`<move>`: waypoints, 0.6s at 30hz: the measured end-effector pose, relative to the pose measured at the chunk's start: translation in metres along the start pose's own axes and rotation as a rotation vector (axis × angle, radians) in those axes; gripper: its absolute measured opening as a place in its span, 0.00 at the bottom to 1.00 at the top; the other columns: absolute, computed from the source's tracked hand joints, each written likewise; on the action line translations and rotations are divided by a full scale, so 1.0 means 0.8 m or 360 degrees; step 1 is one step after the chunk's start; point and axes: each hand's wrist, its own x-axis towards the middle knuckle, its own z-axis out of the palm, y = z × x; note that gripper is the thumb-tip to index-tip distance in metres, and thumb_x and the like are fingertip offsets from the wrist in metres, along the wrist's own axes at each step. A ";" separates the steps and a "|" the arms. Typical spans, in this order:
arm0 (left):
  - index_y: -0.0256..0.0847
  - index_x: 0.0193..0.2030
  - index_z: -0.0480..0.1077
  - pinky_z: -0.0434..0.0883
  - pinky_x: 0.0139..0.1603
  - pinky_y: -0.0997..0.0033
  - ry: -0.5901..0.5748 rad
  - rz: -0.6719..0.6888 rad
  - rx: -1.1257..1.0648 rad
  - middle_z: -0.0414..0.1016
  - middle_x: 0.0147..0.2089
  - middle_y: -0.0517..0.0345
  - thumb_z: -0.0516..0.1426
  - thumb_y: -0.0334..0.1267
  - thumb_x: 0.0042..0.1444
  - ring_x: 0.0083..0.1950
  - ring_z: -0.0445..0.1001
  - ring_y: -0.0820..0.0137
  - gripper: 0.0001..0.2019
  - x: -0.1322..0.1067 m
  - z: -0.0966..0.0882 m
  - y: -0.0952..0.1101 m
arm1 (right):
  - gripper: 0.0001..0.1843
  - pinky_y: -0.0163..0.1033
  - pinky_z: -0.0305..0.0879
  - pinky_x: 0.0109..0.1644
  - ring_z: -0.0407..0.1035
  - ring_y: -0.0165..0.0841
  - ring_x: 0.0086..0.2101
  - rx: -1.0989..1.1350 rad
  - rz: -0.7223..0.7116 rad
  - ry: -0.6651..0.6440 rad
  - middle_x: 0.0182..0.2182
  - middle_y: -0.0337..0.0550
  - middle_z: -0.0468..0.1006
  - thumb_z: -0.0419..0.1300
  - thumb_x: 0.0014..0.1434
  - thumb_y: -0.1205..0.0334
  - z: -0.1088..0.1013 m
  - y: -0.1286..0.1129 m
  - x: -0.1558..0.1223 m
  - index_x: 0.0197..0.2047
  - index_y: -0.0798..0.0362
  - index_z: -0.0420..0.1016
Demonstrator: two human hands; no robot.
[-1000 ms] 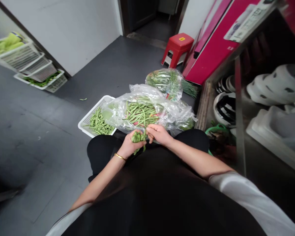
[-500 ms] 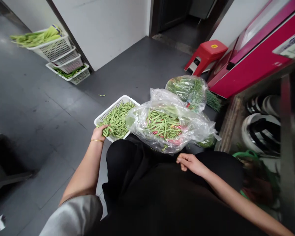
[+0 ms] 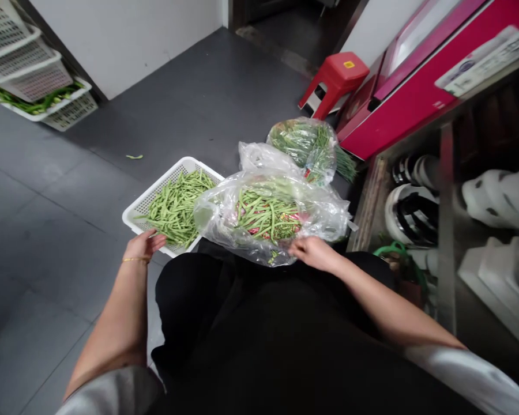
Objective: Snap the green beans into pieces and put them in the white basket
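My left hand (image 3: 142, 245) hovers at the near rim of a white plastic basket (image 3: 147, 201) on the floor, fingers loosely spread and empty. The basket holds cut green bean pieces (image 3: 177, 206). My right hand (image 3: 312, 253) reaches to the near edge of a clear plastic bag (image 3: 328, 213) that holds whole green beans (image 3: 266, 213); its fingers are curled at the plastic, and whether they grip it is unclear. The bag rests in front of my black-clad knees.
A second bag of long greens (image 3: 305, 143) lies behind, beside a red stool (image 3: 335, 80) and a pink cabinet (image 3: 410, 92). Stacked white baskets (image 3: 30, 86) stand at the far left wall. A metal shelf with helmets (image 3: 409, 210) is on the right. One bean (image 3: 134, 156) lies on the floor.
My left hand carried a handful of beans from my lap to the basket, dropped them and now draws back empty. My right hand moved forward from my lap to the bag's edge.
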 end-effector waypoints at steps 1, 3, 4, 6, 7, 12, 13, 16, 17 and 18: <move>0.32 0.32 0.66 0.73 0.28 0.71 0.0095 -0.0112 -0.0024 0.73 0.21 0.56 0.57 0.30 0.52 0.26 0.74 0.70 0.03 -0.011 0.001 0.004 | 0.17 0.36 0.60 0.38 0.71 0.35 0.33 -0.0040 0.0067 0.0160 0.32 0.49 0.77 0.50 0.62 0.56 -0.008 -0.006 0.019 0.33 0.55 0.75; 0.33 0.31 0.68 0.74 0.29 0.72 0.0231 -0.0205 -0.0085 0.75 0.22 0.57 0.55 0.28 0.53 0.27 0.75 0.70 0.02 -0.041 0.006 0.019 | 0.19 0.38 0.61 0.40 0.71 0.39 0.37 -0.0161 0.0290 0.0265 0.35 0.55 0.78 0.51 0.62 0.53 -0.016 -0.014 0.060 0.33 0.57 0.76; 0.34 0.31 0.70 0.73 0.28 0.74 0.0236 -0.0142 -0.0106 0.75 0.22 0.58 0.55 0.28 0.52 0.27 0.74 0.72 0.02 -0.060 0.010 0.028 | 0.21 0.39 0.62 0.40 0.71 0.42 0.39 -0.0161 0.0387 0.0195 0.36 0.58 0.78 0.53 0.59 0.49 -0.016 -0.017 0.078 0.33 0.59 0.77; 0.36 0.31 0.72 0.71 0.24 0.78 0.0135 0.0068 -0.0121 0.76 0.23 0.60 0.57 0.30 0.51 0.23 0.71 0.74 0.02 -0.107 0.025 0.046 | 0.22 0.39 0.63 0.41 0.72 0.43 0.41 -0.0010 0.0500 0.0130 0.38 0.59 0.77 0.58 0.54 0.46 -0.014 -0.018 0.106 0.34 0.59 0.77; 0.36 0.32 0.73 0.69 0.21 0.78 0.0055 0.0213 -0.0120 0.76 0.24 0.60 0.59 0.32 0.49 0.21 0.69 0.75 0.03 -0.132 0.037 0.054 | 0.21 0.39 0.64 0.41 0.72 0.43 0.41 0.0069 0.0519 0.0135 0.38 0.59 0.77 0.60 0.53 0.47 -0.012 -0.017 0.114 0.34 0.59 0.77; 0.34 0.39 0.74 0.69 0.22 0.77 -0.0597 0.0262 0.0106 0.77 0.28 0.53 0.64 0.38 0.44 0.22 0.71 0.74 0.14 -0.237 0.131 0.047 | 0.19 0.33 0.64 0.31 0.72 0.33 0.27 0.0369 0.0409 0.0208 0.23 0.46 0.75 0.55 0.57 0.49 -0.007 -0.007 0.097 0.29 0.58 0.74; 0.34 0.39 0.74 0.69 0.21 0.77 -0.0763 0.0160 0.0184 0.77 0.29 0.51 0.65 0.39 0.44 0.24 0.72 0.72 0.15 -0.247 0.155 0.036 | 0.20 0.32 0.63 0.28 0.70 0.30 0.23 0.0518 0.0345 0.0179 0.19 0.42 0.73 0.54 0.58 0.49 -0.005 -0.008 0.085 0.28 0.57 0.73; 0.34 0.40 0.72 0.69 0.21 0.77 -0.1013 -0.0079 0.0209 0.77 0.29 0.51 0.67 0.38 0.42 0.25 0.74 0.71 0.19 -0.258 0.221 -0.002 | 0.19 0.30 0.60 0.21 0.64 0.26 0.16 0.1047 0.0094 0.0016 0.15 0.35 0.68 0.55 0.58 0.48 0.009 -0.018 0.039 0.26 0.56 0.69; 0.34 0.39 0.71 0.70 0.21 0.77 -0.1060 -0.0185 0.0155 0.77 0.28 0.52 0.67 0.38 0.41 0.26 0.75 0.70 0.18 -0.257 0.238 -0.014 | 0.18 0.30 0.59 0.20 0.63 0.25 0.16 0.1132 0.0029 0.0001 0.15 0.34 0.67 0.55 0.59 0.50 0.016 -0.023 0.023 0.26 0.55 0.67; 0.34 0.38 0.71 0.71 0.22 0.77 -0.1085 -0.0263 0.0085 0.76 0.27 0.53 0.68 0.37 0.40 0.25 0.75 0.70 0.18 -0.257 0.252 -0.023 | 0.18 0.29 0.59 0.21 0.63 0.25 0.17 0.1121 -0.0022 0.0045 0.15 0.34 0.68 0.54 0.60 0.52 0.022 -0.029 0.007 0.25 0.56 0.67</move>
